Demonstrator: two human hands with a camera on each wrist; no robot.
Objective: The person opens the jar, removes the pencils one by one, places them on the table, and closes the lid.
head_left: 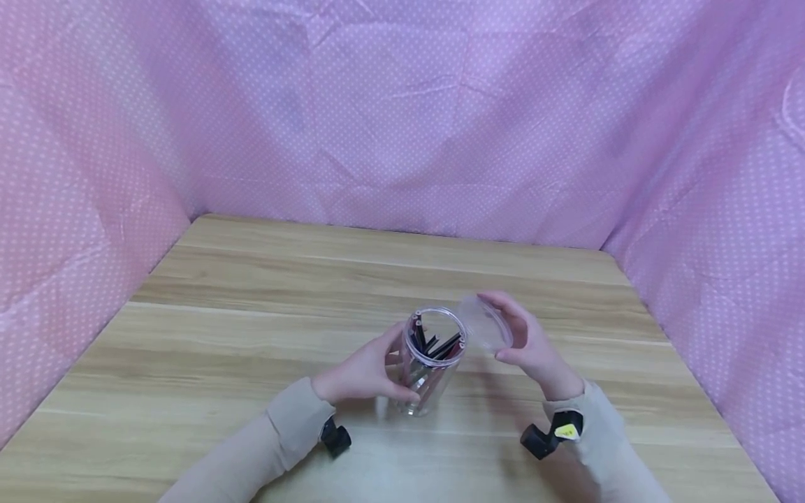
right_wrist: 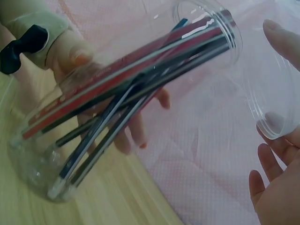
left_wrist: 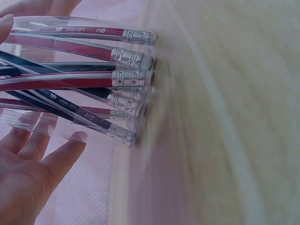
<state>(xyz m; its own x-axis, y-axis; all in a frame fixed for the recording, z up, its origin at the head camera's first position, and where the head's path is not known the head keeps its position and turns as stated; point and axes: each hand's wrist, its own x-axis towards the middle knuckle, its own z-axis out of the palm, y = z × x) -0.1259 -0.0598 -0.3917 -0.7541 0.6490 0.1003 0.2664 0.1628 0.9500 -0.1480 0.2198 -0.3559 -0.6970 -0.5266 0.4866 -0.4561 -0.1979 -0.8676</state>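
Note:
A clear jar (head_left: 423, 391) with an uncovered mouth stands on the table, tilted slightly. Inside it lean several red and black pencils (left_wrist: 79, 82), eraser ends at the bottom. My left hand (head_left: 371, 370) grips the jar from its left side, thumb at the front and fingers behind. Just right of the mouth, my right hand (head_left: 525, 342) pinches a clear round lid (head_left: 486, 324) by its edge, thumb below and fingers above. In the right wrist view the lid (right_wrist: 269, 89) is held on edge, apart from the jar's rim.
The wooden table (head_left: 251, 279) extends around the jar. Pink dotted cloth (head_left: 390, 112) hangs behind the table and along both sides. A black wrist camera (head_left: 336, 437) sits on the left sleeve, and another (head_left: 547, 436) on the right.

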